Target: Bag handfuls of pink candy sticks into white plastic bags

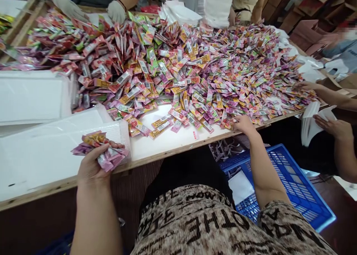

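A bunch of small glossy snack packets (107, 156), pink, purple and yellow, is gripped in my left hand (93, 162), above a stack of clear plastic-wrapped white sheets (55, 143). My right hand (245, 126) is at the front edge of the table, its fingers curled together at the near side of a large heap of the same packets (178, 69). A packet (224, 121) lies at its fingertips; the grip itself is partly hidden. Several loose packets (161, 126) lie on the white tabletop (156, 145) between my hands.
Below my right arm stands a blue plastic basket (295, 184) with a white bag (241, 188) in it. A co-worker's gloved hands (117, 11) are across the table. Another person's hands (334, 126) hold white bags at right. Stacked white sheets (214, 5) stand behind the heap.
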Demonstrator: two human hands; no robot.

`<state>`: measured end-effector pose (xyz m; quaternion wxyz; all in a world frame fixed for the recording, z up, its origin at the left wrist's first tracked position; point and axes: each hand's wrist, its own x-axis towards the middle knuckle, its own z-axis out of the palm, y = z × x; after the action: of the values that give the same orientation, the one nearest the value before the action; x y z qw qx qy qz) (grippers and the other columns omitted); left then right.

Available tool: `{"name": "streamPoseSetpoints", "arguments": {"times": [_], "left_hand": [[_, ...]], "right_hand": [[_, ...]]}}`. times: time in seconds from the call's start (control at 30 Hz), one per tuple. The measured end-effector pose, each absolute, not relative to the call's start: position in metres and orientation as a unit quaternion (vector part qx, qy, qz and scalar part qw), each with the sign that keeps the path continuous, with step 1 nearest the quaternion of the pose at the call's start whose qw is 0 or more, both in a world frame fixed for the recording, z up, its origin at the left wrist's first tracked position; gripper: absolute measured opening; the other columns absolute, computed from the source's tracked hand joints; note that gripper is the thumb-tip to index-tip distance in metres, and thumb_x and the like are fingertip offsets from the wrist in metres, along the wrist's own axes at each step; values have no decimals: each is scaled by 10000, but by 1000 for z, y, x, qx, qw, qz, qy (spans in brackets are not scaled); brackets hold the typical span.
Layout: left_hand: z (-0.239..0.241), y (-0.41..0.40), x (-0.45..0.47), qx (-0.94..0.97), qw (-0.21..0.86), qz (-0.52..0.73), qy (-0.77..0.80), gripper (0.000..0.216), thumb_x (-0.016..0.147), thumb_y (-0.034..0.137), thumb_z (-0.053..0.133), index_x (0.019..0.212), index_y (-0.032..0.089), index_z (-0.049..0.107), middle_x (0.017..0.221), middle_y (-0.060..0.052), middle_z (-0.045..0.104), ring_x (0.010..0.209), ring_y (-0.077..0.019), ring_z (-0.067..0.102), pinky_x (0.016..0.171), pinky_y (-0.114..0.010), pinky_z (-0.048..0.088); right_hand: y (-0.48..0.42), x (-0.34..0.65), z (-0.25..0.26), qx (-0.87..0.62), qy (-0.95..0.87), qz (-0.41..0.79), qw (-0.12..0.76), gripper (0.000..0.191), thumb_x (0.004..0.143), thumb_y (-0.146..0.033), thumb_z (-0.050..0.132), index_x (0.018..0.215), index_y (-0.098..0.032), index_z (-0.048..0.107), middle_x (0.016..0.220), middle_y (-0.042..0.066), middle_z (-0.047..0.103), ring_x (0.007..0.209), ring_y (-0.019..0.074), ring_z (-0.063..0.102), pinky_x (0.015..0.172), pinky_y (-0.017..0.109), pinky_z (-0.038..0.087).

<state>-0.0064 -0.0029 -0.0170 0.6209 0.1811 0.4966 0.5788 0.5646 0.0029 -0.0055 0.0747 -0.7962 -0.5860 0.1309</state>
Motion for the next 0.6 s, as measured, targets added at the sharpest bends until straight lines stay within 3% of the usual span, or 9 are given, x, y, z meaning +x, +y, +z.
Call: {"name": "streamPoseSetpoints", "arguments": {"times": [0.13,0.27,0.43,0.6], "left_hand": [[-17,-2,-6,181,613,577,509,158,604,131,717,744,156,648,679,-25,663,736,-196,662,736,-344,612],[-17,-1,-7,167,617,569,517,181,576,112,720,743,131,650,662,-36,677,688,-197,670,697,-337,609],[-19,0,-9,167,619,560,525,168,577,119,725,729,109,654,661,-54,688,675,-206,680,684,-339,608],[-19,-1,-9,168,621,563,519,153,585,120,719,725,114,658,660,-47,683,697,-199,685,717,-326,609]], "right_hand": [[25,549,-10,-845,-518,77,104,278,791,-432,674,757,-158,703,740,98,685,742,250,625,706,333,451],[52,527,-22,-858,-490,66,142,373,721,-435,733,908,-115,697,907,165,714,826,283,643,735,348,469],[71,500,-23,-790,-557,139,216,249,784,-321,605,932,-155,716,853,79,727,802,228,636,759,313,472],[65,488,-8,-701,-629,226,251,269,777,-384,603,868,-155,710,766,30,688,751,200,608,716,294,471]]}}
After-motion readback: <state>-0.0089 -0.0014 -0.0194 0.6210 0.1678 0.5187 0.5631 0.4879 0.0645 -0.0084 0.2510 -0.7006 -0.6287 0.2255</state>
